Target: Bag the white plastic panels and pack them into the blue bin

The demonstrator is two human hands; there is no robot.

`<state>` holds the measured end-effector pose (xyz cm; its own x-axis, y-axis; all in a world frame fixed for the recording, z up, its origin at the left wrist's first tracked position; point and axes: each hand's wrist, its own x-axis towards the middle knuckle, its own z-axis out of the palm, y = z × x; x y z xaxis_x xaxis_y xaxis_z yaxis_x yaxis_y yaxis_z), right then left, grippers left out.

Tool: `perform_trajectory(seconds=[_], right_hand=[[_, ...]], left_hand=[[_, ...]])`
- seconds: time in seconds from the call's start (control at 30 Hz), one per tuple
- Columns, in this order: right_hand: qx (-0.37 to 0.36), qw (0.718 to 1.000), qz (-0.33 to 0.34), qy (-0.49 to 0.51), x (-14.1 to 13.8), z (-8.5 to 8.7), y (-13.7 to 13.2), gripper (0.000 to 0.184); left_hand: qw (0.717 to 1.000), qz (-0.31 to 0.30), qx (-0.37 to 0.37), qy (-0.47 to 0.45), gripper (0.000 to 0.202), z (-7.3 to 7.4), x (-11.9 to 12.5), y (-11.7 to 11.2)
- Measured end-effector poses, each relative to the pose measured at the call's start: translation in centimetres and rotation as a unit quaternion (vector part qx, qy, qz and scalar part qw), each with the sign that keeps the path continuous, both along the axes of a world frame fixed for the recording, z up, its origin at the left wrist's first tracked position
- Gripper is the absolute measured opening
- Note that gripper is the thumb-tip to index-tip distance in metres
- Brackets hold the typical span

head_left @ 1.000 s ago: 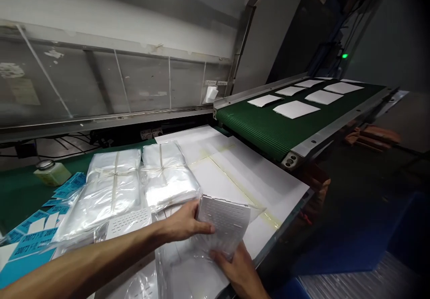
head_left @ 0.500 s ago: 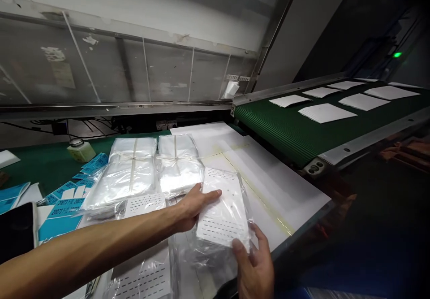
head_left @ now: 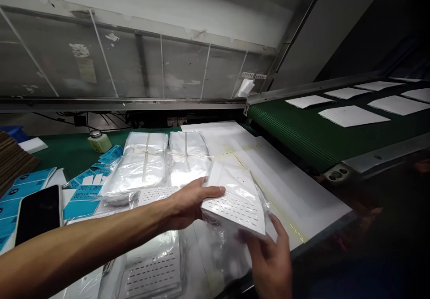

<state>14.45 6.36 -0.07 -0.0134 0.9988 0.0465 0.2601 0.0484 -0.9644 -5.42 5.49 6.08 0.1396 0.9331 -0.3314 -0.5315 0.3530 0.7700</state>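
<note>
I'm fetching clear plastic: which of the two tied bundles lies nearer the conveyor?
The right-hand bundle, just beyond the left hand; the other bundle lies farther left, beside the blue printed papers.

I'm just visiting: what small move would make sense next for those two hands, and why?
Probably the right hand should tuck the loose clear plastic under the slotted white sheets. The left hand holds the sheets with its thumb on top, slack plastic hangs past their near edge, and the right hand is right by that edge.
</note>
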Motion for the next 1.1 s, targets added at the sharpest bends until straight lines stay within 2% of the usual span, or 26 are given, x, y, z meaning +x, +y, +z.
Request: perform_trajectory(seconds=[0.13,0.2,0.27,0.33,0.37,0.43,0.5,0.57,0.6,0.63,0.73,0.8,0.87,0.97,1.03,1.1], right_hand=[[-0.096,0.985,0.14,-0.006,-0.1,1.9,2.9,0.031],[-0.18,0.961,0.196,0.082,-0.3,3.1,4.1,0.034],[-0.265,0.912,0.233,0.211,-0.8,4.1,4.9,0.042],[-0.298,0.87,0.243,0.308,-1.7,4.7,4.9,0.046],[-0.299,0.86,0.241,0.335,-2.4,4.8,4.6,0.048],[-0.272,0.873,0.215,0.343,-4.3,4.8,3.4,0.056],[-0.229,0.909,0.198,0.287,-6.6,4.5,1.6,0.07],[-0.184,0.933,0.215,0.222,-8.6,3.8,-0.4,0.077],[-0.164,0.938,0.237,0.195,-9.5,3.3,-1.2,0.073],[-0.147,0.938,0.264,0.169,-10.2,2.7,-2.0,0.066],[-0.112,0.941,0.31,0.08,-11.5,0.6,-3.7,0.051],[-0.102,0.941,0.323,0.024,-11.9,-0.7,-4.5,0.051],[-0.068,0.942,0.328,-0.032,-12.0,-1.6,-5.1,0.053],[0.003,0.946,0.313,-0.084,-11.9,-2.2,-5.4,0.054],[-0.024,0.953,0.297,-0.056,-11.7,-2.4,-5.4,0.058],[-0.107,0.947,0.302,-0.008,-11.6,-2.7,-5.4,0.064]], left_hand=[[0.997,-0.07,0.012,-0.005,0.057,0.5,-0.8,-0.7],[0.995,-0.094,0.029,-0.011,0.062,1.2,-1.3,-1.3],[0.995,-0.085,0.057,-0.001,0.065,2.0,-1.9,-2.2],[0.995,-0.037,0.085,0.048,0.066,2.8,-2.4,-3.4],[0.991,-0.003,0.097,0.089,0.066,3.1,-2.6,-4.1],[0.979,0.065,0.105,0.164,0.067,3.2,-2.9,-5.9],[0.97,0.112,0.084,0.2,0.068,2.7,-3.0,-8.1],[0.963,0.148,0.038,0.222,0.067,1.8,-3.2,-10.4],[0.953,0.174,0.004,0.247,0.066,1.1,-3.4,-11.6],[0.935,0.209,-0.029,0.284,0.066,0.4,-3.5,-12.7],[0.858,0.321,-0.101,0.388,0.068,-2.1,-3.6,-15.0],[0.837,0.362,-0.112,0.396,0.069,-3.7,-3.3,-15.6],[0.843,0.378,-0.105,0.368,0.069,-5.0,-2.8,-15.6],[0.864,0.372,-0.086,0.329,0.072,-6.3,-2.2,-15.2],[0.865,0.355,-0.089,0.343,0.074,-7.0,-2.0,-15.0],[0.849,0.33,-0.107,0.398,0.073,-7.8,-1.8,-15.1]])
